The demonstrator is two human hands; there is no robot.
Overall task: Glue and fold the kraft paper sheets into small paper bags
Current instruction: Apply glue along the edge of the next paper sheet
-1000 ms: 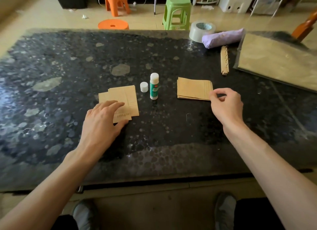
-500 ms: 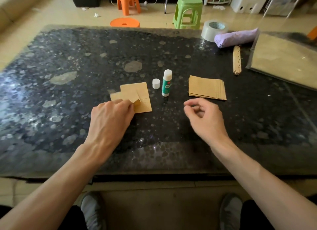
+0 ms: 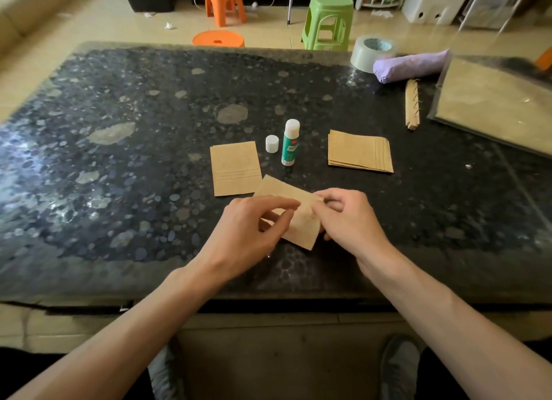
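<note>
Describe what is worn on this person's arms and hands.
The left hand and right hand are ungloved, and no ring is visible on the fingers. The left forearm and right forearm are bare to the frame's edge: no sleeve, watch, bracelet or marking shows.

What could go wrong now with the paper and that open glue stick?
1. The glue stick stands upright with its cap off beside it. A reaching hand could tip it over, and the glue may dry out.
2. The left hand and right hand both pinch the kraft sheet, so a fold made like this might come out crooked.
</note>
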